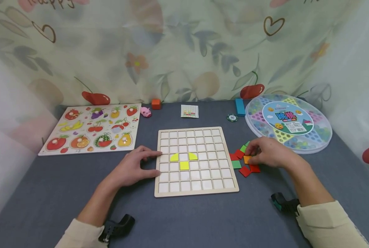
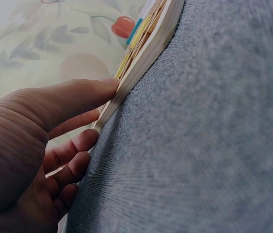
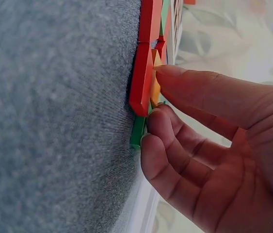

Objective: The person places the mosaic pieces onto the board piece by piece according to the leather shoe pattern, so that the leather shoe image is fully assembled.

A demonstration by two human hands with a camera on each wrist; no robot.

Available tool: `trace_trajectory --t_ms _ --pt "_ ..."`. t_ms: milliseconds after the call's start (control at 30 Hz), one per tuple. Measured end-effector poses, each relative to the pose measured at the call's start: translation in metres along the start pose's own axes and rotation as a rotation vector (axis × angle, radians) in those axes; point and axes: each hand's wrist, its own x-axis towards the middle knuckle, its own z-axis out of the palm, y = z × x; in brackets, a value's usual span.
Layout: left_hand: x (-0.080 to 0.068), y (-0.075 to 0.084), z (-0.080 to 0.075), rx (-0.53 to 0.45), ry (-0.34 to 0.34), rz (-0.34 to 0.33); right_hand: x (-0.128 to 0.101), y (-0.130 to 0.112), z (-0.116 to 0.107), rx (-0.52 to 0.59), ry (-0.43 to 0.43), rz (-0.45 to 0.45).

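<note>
Left hand (image 1: 134, 168) flat on desk (image 1: 48, 193), fingers straight, tips pressed against left edge of grid board (image 1: 196, 161); likely bracing board so it stays put.

Right hand (image 1: 269, 152) over loose pile of tiles (image 1: 242, 162) just right of board; thumb and forefinger pinch orange tile (image 1: 247, 159), apparently picking one from heap.

Orange tile lies flat under fingertips, square, so no clear long axis; edges slightly skewed to board.

Yellow tiles (image 1: 183, 161) sit in board cells, between both hands.
</note>
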Motion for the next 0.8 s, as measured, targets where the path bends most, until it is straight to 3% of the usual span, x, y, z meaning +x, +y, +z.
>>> trace_trajectory --t_ms 600,800 --pt "0.001 0.0 0.0 0.003 -0.002 0.003 0.003 0.002 -0.005 0.137 0.01 -0.021" --pt "0.0 -0.001 0.0 0.001 0.0 -0.003 0.012 -0.016 -0.008 0.172 -0.006 -0.056"
